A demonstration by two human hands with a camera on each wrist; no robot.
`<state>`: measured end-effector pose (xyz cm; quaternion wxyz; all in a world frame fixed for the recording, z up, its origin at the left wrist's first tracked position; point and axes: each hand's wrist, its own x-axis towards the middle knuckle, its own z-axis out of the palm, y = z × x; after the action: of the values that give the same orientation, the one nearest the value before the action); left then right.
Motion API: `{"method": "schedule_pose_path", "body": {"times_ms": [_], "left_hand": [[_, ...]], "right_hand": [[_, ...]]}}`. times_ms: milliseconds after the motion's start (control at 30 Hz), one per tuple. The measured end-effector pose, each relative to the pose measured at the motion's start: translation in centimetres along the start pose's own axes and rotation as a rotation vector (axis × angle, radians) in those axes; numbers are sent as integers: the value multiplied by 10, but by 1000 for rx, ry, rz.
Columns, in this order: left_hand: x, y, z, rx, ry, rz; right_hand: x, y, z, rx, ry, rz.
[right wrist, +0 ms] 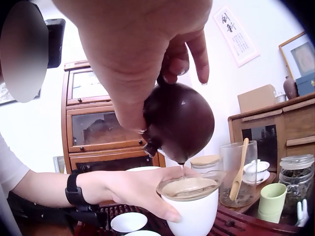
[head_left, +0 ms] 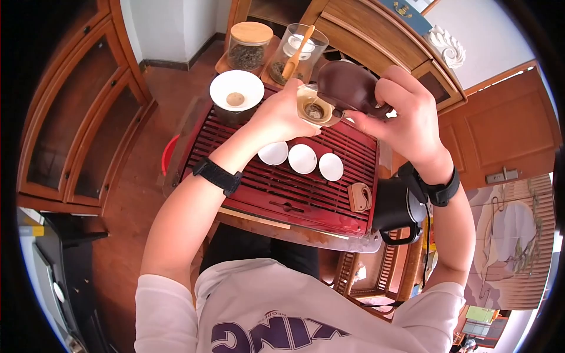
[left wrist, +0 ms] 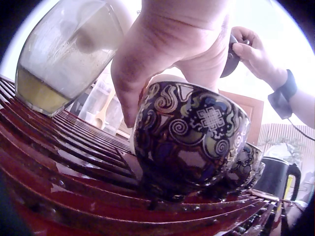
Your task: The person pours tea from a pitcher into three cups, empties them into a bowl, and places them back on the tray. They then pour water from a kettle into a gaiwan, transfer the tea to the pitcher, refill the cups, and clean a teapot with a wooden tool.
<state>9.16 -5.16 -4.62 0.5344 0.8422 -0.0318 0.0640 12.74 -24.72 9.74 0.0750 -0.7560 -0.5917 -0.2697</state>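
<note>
My right hand (head_left: 412, 112) grips the handle of a dark brown teapot (head_left: 346, 85), its thumb by the lid knob. Tilted down, the teapot (right wrist: 184, 120) lets a thin stream fall into a glassy-rimmed white vessel (right wrist: 192, 211). My left hand (right wrist: 135, 189) holds that vessel near its rim, fingers curled round it. From above, its yellowish opening (head_left: 315, 109) shows beneath the teapot. A glass vessel with pale yellow liquid (left wrist: 44, 96) appears beside my left hand (left wrist: 172, 44) in the left wrist view. A patterned cup (left wrist: 192, 142) stands closer to that camera.
Three white-lined cups (head_left: 302, 159) stand in a row on the slatted red tray (head_left: 288, 206). A white bowl (head_left: 236, 85) is at its far left, a brown object (head_left: 359, 197) at its right. Beyond are a wooden-lidded jar (head_left: 250, 47) and glass container (head_left: 312, 47); a black kettle (head_left: 397, 206) stands right.
</note>
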Motion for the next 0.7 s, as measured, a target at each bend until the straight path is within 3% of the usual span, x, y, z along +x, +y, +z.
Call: {"method": "schedule_pose_path", "body": {"times_ms": [333,700], "left_hand": [[0,-1,1,-27,9,24],[1,-6,3,-11,30,54]], "right_hand": [[-11,4,-2,-11,99,104],[-23,10,1,-50,286,2]]}}
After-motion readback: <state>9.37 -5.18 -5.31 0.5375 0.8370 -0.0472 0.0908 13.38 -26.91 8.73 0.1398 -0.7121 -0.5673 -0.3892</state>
